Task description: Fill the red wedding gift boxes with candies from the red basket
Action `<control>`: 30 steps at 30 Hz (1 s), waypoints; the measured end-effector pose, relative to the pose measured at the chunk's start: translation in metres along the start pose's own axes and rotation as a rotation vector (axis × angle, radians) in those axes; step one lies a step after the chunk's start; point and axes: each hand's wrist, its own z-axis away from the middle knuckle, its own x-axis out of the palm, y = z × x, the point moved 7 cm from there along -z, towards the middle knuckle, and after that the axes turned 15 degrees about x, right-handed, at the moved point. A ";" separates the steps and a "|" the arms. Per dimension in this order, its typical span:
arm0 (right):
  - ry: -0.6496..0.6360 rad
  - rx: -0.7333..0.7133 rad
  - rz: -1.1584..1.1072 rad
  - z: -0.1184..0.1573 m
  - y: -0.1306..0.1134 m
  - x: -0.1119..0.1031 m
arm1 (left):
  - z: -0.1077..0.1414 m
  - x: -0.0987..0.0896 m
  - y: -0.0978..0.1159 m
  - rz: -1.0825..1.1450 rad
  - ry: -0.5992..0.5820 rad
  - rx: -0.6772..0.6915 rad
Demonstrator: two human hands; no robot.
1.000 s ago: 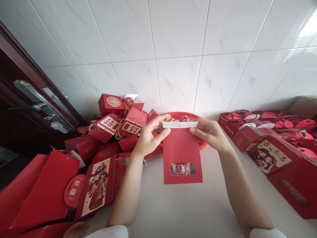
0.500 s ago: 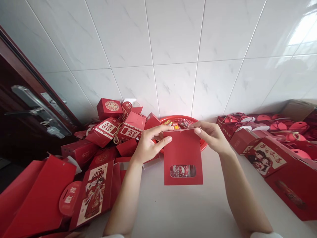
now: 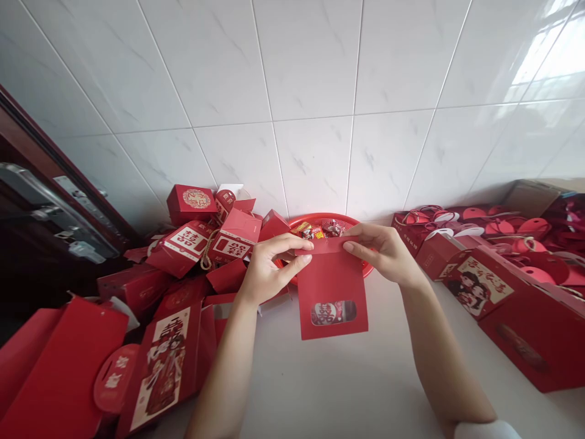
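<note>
A red paper packet (image 3: 331, 292) hangs upright above the white counter, with a clear window (image 3: 333, 312) low on its front showing a red-and-white double-happiness print. Its top flap is folded down. My left hand (image 3: 274, 268) pinches the packet's upper left corner between thumb and fingers. My right hand (image 3: 377, 253) grips the upper right edge, fingertips on the flap. Behind the packet stands a round red plastic basket (image 3: 361, 262) holding wrapped sweets (image 3: 317, 230), partly hidden by my hands.
A heap of red gift boxes and bags (image 3: 192, 244) lies to the left. More red boxes and bags with round tags (image 3: 479, 274) are stacked to the right. A white tiled wall (image 3: 311, 134) rises behind the white counter (image 3: 297, 378), and a dark door with a metal handle (image 3: 41, 207) stands at far left.
The white strip at the packet's top is gone from view, and the flap lies folded down. My hands stay on the top edge. The view has swung slightly, shifting everything left.
</note>
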 end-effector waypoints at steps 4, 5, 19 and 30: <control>0.025 -0.024 0.032 0.001 -0.002 -0.001 | 0.000 0.001 -0.001 0.039 -0.018 -0.003; 0.032 -0.032 0.039 0.002 -0.003 -0.001 | 0.001 0.001 -0.002 0.032 -0.010 -0.022; 0.056 -0.162 0.101 0.017 -0.022 -0.002 | 0.006 -0.004 0.007 -0.019 0.231 0.121; 0.881 -0.222 0.199 0.084 -0.037 -0.106 | 0.020 0.056 -0.084 0.041 -0.172 -0.219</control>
